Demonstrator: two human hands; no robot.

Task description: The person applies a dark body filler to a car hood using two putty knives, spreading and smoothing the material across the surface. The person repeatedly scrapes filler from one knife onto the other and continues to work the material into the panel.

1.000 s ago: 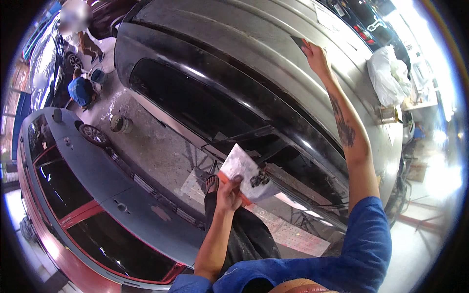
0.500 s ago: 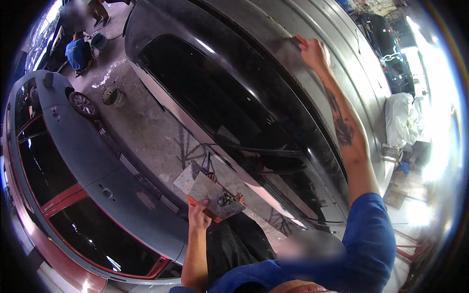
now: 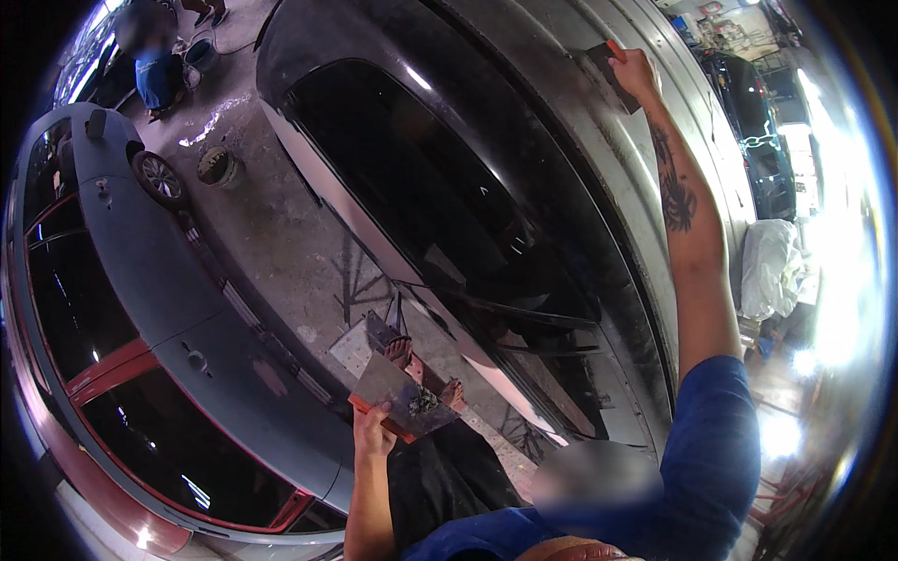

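Note:
My right arm reaches far out over the grey ribbed roof [image 3: 687,117] of a dark vehicle. Closed in my right hand [image 3: 638,77] is a putty spreader [image 3: 610,82] with an orange grip edge and a dark, wide blade, which appears to rest against the roof. Low in front of my body, my left hand [image 3: 373,436] grips a second wide spreader [image 3: 385,376] by its orange edge, thumb on top. A small heap of greyish putty [image 3: 424,402] lies on its flat blade, which is tilted face up.
My bare feet [image 3: 399,352] stand on a narrow raised platform [image 3: 350,350] between the dark vehicle and a grey car [image 3: 224,327] with red window frames. A bucket [image 3: 220,168] stands on the floor. Farther off, a person in blue [image 3: 157,82] crouches by another bucket [image 3: 199,54].
My right hand has moved right and slightly away across the roof, and its spreader's blade now shows more fully. The left spreader has shifted slightly left and is turned flatter.

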